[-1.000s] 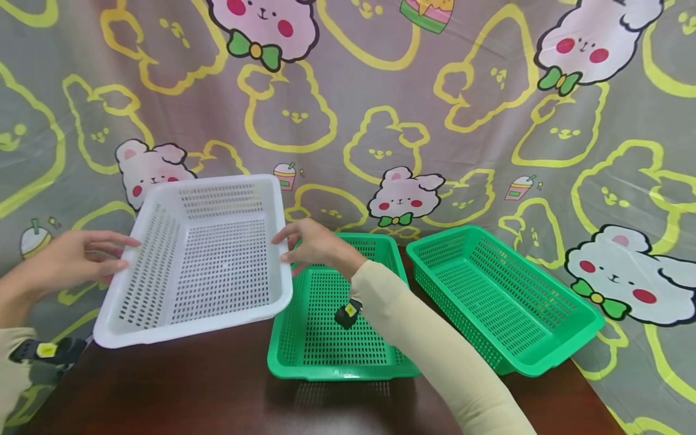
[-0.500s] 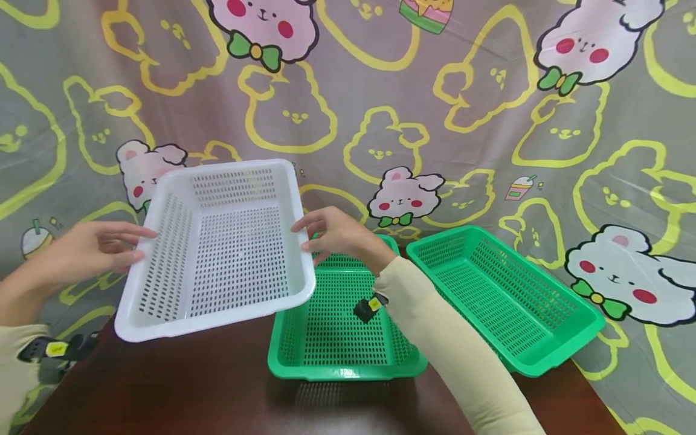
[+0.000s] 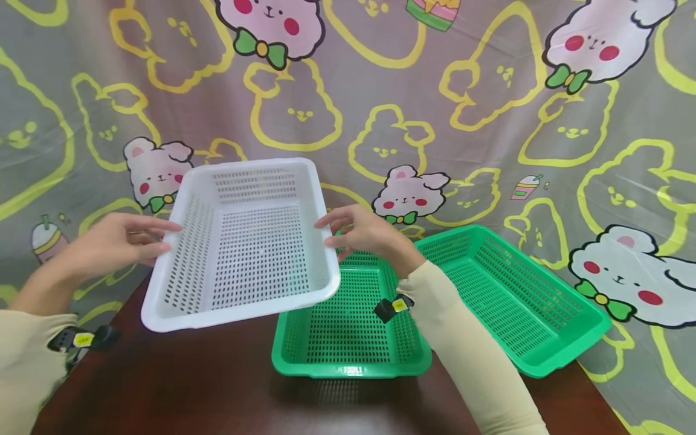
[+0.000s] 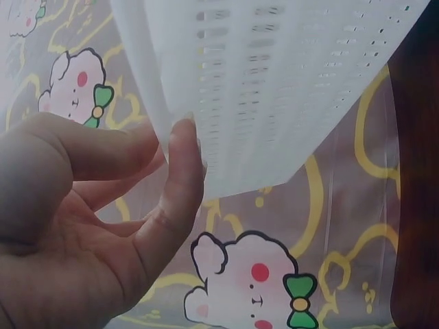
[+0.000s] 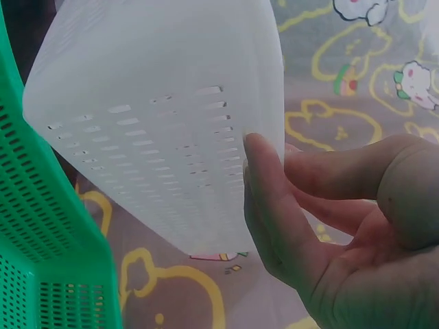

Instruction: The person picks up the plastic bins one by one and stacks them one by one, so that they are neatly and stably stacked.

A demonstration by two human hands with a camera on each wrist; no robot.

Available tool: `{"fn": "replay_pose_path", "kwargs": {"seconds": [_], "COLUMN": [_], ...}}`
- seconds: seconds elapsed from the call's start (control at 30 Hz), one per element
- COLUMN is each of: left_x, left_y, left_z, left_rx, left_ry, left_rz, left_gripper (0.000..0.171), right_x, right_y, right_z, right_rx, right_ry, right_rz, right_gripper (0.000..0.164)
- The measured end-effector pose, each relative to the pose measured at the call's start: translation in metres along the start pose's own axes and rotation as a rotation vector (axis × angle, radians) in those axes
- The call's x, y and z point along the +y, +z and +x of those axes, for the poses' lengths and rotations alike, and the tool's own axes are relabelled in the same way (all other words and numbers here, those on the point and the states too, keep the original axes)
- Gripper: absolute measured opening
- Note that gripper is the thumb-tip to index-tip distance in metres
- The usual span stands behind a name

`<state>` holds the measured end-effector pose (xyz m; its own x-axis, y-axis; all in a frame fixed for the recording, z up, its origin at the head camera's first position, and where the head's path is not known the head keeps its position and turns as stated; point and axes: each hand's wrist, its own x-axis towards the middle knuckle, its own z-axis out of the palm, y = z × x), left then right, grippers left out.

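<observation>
Gripping the white basket (image 3: 261, 260) at its two sides, you hold it raised above the dark table (image 3: 190, 380), tilted so its slotted floor faces you. Your left hand (image 3: 116, 243) pinches the left rim between thumb and fingers; your right hand (image 3: 375, 235) pinches the right rim likewise, the basket spanning the gap between them. The middle green basket (image 3: 350, 326) rests on the table, partly hidden behind the white one, its perforated floor in sight. The outer green basket (image 3: 508, 311) sits angled to its right; your sleeve (image 3: 470, 344) covers the space between, so whether the two touch is hard to tell.
</observation>
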<state>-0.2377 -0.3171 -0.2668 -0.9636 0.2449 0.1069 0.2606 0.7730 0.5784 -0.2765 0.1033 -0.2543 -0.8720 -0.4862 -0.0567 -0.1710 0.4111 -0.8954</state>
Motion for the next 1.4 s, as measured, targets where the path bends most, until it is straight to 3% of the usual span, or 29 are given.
{"fn": "replay_pose_path", "kwargs": {"seconds": [0.43,0.93,1.4], "left_x": [0.023,0.040,0.049], "left_y": [0.017,0.032,0.048], "left_z": [0.009,0.015,0.019], "left_rx": [-0.012,-0.019,-0.024], "left_ry": [0.050,0.115,0.094], "left_rz": [-0.105,-0.140,-0.180], "left_gripper": [0.050,0.051,0.051], "right_x": [0.015,0.029,0.041], "right_y": [-0.021,-0.038,-0.048], "right_z": [-0.020,-0.035,-0.048], "right_rx": [0.029,0.016,0.042], "right_ry": [0.012,-0.025,-0.033], "right_rz": [-0.029,-0.013,-0.061], "right_gripper": [0.039,0.039,0.037]}}
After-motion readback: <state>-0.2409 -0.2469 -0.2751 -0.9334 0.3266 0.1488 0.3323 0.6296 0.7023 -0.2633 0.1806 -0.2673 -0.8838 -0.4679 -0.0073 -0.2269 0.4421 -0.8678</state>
